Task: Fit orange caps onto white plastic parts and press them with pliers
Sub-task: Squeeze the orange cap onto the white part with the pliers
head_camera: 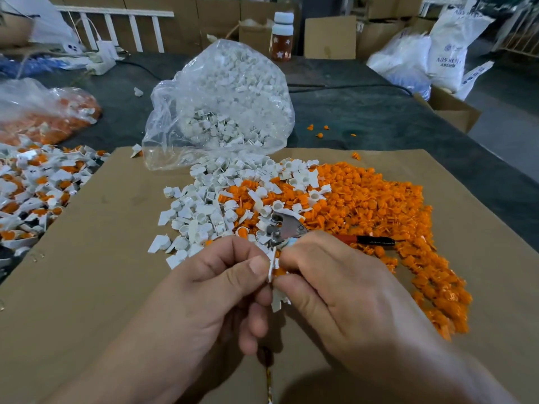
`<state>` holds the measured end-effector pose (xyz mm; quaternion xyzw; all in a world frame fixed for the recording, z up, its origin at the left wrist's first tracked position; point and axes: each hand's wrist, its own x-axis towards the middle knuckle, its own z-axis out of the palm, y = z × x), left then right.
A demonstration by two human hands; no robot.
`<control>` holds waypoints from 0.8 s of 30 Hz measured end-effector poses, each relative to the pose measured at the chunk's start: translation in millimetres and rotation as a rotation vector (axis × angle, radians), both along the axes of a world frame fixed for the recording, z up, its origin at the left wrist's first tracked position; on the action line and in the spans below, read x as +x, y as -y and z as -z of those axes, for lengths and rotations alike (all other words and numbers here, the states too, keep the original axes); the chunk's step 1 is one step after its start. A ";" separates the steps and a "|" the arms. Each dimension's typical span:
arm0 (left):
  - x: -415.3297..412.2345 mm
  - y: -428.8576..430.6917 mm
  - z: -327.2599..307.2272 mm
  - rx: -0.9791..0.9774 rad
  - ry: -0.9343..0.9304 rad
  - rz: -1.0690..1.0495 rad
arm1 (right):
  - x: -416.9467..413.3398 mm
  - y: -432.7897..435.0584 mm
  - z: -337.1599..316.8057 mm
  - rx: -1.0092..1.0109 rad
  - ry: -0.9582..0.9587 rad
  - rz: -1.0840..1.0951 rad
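My left hand and my right hand meet low in the middle of the head view, and both pinch a small white plastic part between thumbs and fingers. An orange cap shows at the part's right side, mostly hidden by my right fingers. A second white part hangs just below, between my hands. Pliers with a red and black handle lie on the piles just beyond my fingers. Loose white parts and a heap of orange caps cover the brown cardboard.
A clear bag of white parts stands behind the piles. Assembled white-and-orange pieces are heaped at the left, with a bag of orange pieces beyond. A bottle, boxes and white sacks stand at the back.
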<state>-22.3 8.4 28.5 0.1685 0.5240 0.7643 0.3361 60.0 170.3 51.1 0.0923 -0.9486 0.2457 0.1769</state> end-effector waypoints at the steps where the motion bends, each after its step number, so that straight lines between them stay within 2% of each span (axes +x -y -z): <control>1: -0.4 0.8 0.4 0.002 -0.024 0.008 | 0.6 0.2 1.3 -0.017 -0.003 0.003; 3: -0.9 2.4 2.3 -0.024 -0.138 0.005 | 3.0 2.1 2.9 -0.124 0.030 0.023; 4: -0.6 3.4 3.1 -0.064 -0.244 -0.015 | 3.4 3.0 1.9 -0.240 0.079 0.036; 6: 0.5 4.9 4.0 -0.138 -0.435 -0.076 | 2.8 5.4 -1.7 -0.605 0.244 0.053; 7: 0.8 5.7 3.8 -0.143 -0.473 -0.102 | 3.3 5.5 -3.5 -0.746 0.327 0.056; 8: 1.2 5.7 3.4 -0.133 -0.484 -0.122 | 3.8 5.7 -4.5 -0.799 0.367 0.041; 10: 1.9 3.6 2.0 -0.120 -0.456 -0.113 | 4.3 6.5 -2.7 -0.630 0.288 0.037; 13: 2.3 1.1 -0.6 -0.034 -0.172 -0.044 | 4.3 3.9 0.4 -0.163 0.031 0.035; 15: 0.6 0.0 -1.1 -0.014 -0.012 0.001 | 2.3 2.9 1.2 -0.018 -0.044 0.011; 17: -0.6 1.4 -1.6 -0.018 0.070 0.058 | 1.2 2.2 2.1 0.034 -0.070 0.000; 21: -2.5 2.0 0.3 -0.012 0.122 0.106 | 1.6 1.0 1.2 -0.061 -0.044 0.014; 24: -13.3 6.3 7.7 0.090 0.204 0.150 | 1.6 -1.3 1.3 -0.059 -0.032 0.097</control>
